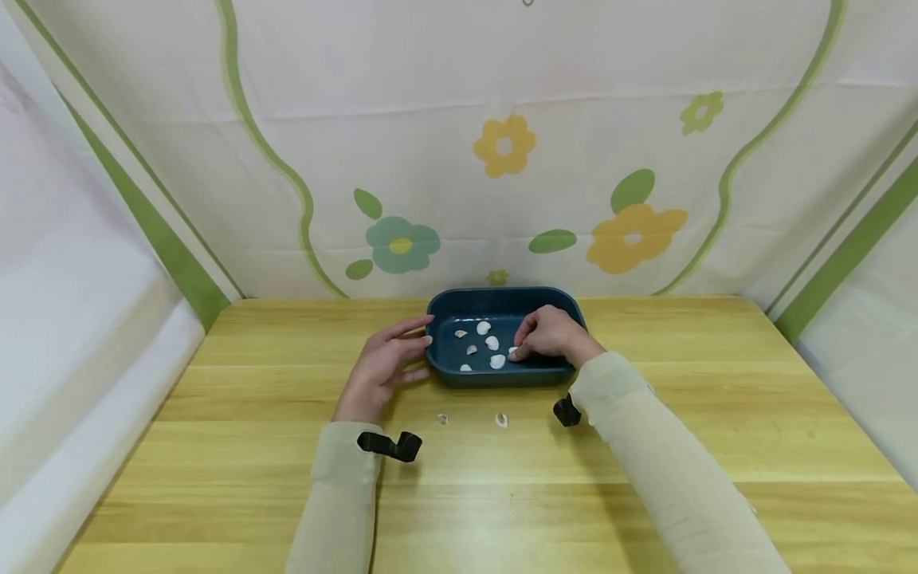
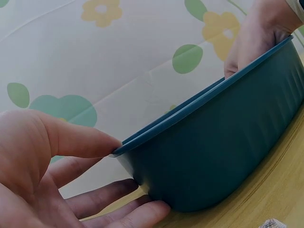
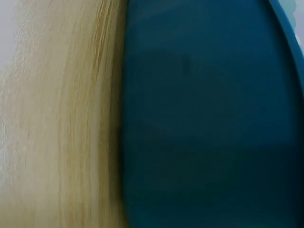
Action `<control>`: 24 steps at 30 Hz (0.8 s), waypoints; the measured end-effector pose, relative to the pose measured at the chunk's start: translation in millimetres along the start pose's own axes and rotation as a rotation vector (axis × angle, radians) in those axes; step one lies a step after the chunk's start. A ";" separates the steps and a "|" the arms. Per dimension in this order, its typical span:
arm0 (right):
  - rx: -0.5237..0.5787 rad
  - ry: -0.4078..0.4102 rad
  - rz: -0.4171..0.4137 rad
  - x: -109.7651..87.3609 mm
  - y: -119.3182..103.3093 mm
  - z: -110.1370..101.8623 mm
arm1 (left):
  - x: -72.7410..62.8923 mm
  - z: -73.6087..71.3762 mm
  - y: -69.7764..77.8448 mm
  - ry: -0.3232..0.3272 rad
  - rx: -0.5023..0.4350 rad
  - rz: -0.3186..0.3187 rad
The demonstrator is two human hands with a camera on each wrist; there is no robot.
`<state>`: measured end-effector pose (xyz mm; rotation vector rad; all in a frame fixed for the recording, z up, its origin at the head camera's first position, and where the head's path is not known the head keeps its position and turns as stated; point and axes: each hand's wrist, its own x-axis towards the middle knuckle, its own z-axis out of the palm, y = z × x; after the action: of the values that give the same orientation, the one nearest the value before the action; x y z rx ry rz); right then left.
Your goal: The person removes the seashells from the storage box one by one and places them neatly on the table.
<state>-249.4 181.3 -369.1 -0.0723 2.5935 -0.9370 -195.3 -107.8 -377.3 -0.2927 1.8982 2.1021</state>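
A dark blue rectangular basin [image 1: 459,379] stands at the back of the table, with several small white and brownish seashells [image 1: 492,343] lying on its floor. My right hand [image 1: 551,332] reaches down inside the right half, its thumb and fingers pinching a white seashell [image 1: 512,350] close to the floor. My left hand [image 1: 380,363] is spread against the left end, fingertips on the wall; in the left wrist view its thumb [image 2: 85,137] meets the rim. The right wrist view shows only the basin's side wall [image 3: 204,109] and wood, with the hand hidden.
Two seashells lie on the wooden table [image 1: 237,446] in front of the basin, one at left [image 1: 442,418] and one at right [image 1: 501,420]. A white curtain [image 1: 459,199] with printed flowers hangs right behind the basin.
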 end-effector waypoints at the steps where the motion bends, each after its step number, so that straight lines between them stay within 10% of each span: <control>1: -0.003 -0.001 0.005 0.0 -0.3 -0.1 | 0.1 -0.1 -0.1 0.004 -0.003 -0.003; 24: -0.003 -0.065 -0.012 1.1 1.3 -2.0 | -1.2 0.0 0.6 0.016 -0.002 -0.001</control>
<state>-251.0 183.3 -368.9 -0.1166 2.5378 -0.9200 -194.4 -107.9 -376.2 -0.3116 1.9046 2.1073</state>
